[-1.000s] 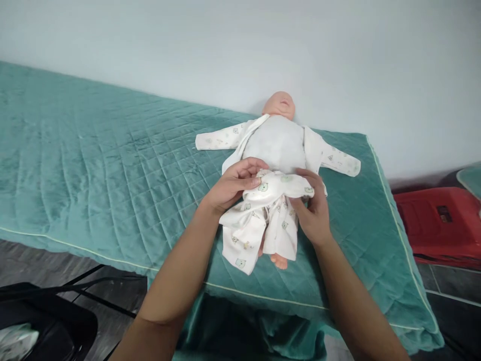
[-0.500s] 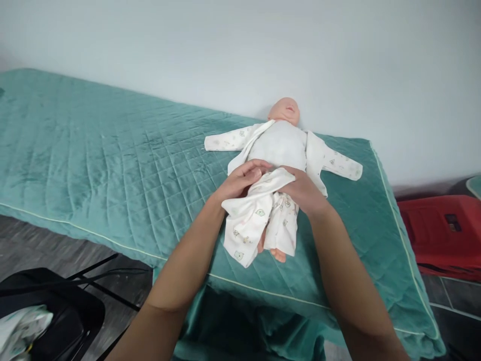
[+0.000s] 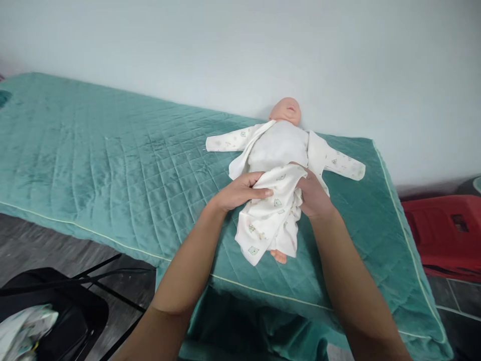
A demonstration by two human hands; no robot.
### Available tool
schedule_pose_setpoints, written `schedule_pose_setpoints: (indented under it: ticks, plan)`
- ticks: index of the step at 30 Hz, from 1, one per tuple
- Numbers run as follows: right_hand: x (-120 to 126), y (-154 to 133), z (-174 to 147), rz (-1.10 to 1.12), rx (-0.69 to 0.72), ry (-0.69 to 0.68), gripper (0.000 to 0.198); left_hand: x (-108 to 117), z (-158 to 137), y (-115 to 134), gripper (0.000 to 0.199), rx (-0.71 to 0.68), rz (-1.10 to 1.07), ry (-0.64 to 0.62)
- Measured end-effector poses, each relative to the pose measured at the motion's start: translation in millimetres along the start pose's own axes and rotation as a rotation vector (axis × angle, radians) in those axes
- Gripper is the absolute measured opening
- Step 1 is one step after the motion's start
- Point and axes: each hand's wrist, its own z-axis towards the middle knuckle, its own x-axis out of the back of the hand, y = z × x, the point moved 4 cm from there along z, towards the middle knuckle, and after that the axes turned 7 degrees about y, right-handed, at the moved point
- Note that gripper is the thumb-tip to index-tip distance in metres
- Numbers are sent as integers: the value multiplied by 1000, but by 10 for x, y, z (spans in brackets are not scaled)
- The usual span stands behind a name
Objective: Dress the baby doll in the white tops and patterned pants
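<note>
A baby doll [image 3: 280,143] lies on its back on the green quilted cover, head toward the wall. Its white printed jacket [image 3: 340,159] is spread open, both sleeves stretched out sideways. White printed baby trousers [image 3: 276,210] lie over its legs, and one foot [image 3: 278,256] shows below the hem. My left hand [image 3: 244,191] grips the trousers' waist on the left, thumb on top of the cloth. At the right side of the waist, my right hand [image 3: 314,194] is closed on the same trousers; its fingers are partly hidden by the cloth.
The green quilted cover [image 3: 112,170] stretches far to the left along the white wall [image 3: 188,50]. A red case [image 3: 447,235] stands on the floor to the right. At lower left is a black bag [image 3: 75,311] with white printed cloth [image 3: 26,331] on it.
The trousers' top has been drawn up and to the right over the doll's lower belly. My left thumb now lies on the cloth, and one doll foot has become covered.
</note>
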Motion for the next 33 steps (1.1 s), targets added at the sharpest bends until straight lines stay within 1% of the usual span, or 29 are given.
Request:
schedule_pose_setpoints:
  ticks: [3, 6, 8, 10, 11, 13, 14, 16, 18, 20, 23, 25, 27, 29, 31, 33]
  plan:
    - [-30, -23, -21, -31, -21, -33, 28, 20, 23, -44, 43, -63, -174, 116]
    - [-78, -67, -53, -171, -33, -146, 39, 69, 51, -77, 45, -115, -332, 245]
    - [-108, -90, -85, -298, -54, -244, 41, 97, 61, -99, 45, -115, -368, 301]
    - [-124, -93, -116, -387, -92, -308, 38, 117, 57, -115, 46, -106, -357, 328]
    - [-125, -88, -124, -395, -111, -312, 37, 126, 49, -118, 47, -104, -345, 332]
    - [-114, -75, -117, -343, -118, -242, 36, 133, 27, -102, 54, -127, -303, 305]
    - [-102, -66, -104, -300, -105, -180, 36, 125, 14, -82, 60, -144, -270, 259]
    - [-74, -40, -70, -237, -58, -56, 35, 79, -10, -33, 70, -165, -173, 118]
    - [-54, -3, -37, -220, -18, 25, 31, 26, -29, 2, 72, -149, -59, 3]
    - [-39, 37, -10, -225, -3, 64, 28, 0, -30, 4, 64, -95, 6, -18]
    - [-21, 69, 8, -227, 13, 94, 29, -6, 1, -37, 43, -51, -37, 43]
    - [-26, 56, 1, -236, 25, 90, 33, 10, 29, -65, 38, -89, -128, 108]
    - [-55, 15, -20, -274, 29, 44, 40, 38, 51, -87, 37, -140, -235, 181]
    - [-106, -35, -54, -365, 14, -53, 43, 61, 64, -108, 37, -156, -330, 227]
    - [-158, -74, -92, -478, -19, -172, 42, 76, 70, -123, 38, -153, -395, 251]
    - [-179, -96, -119, -560, -44, -235, 40, 83, 72, -133, 40, -155, -426, 256]
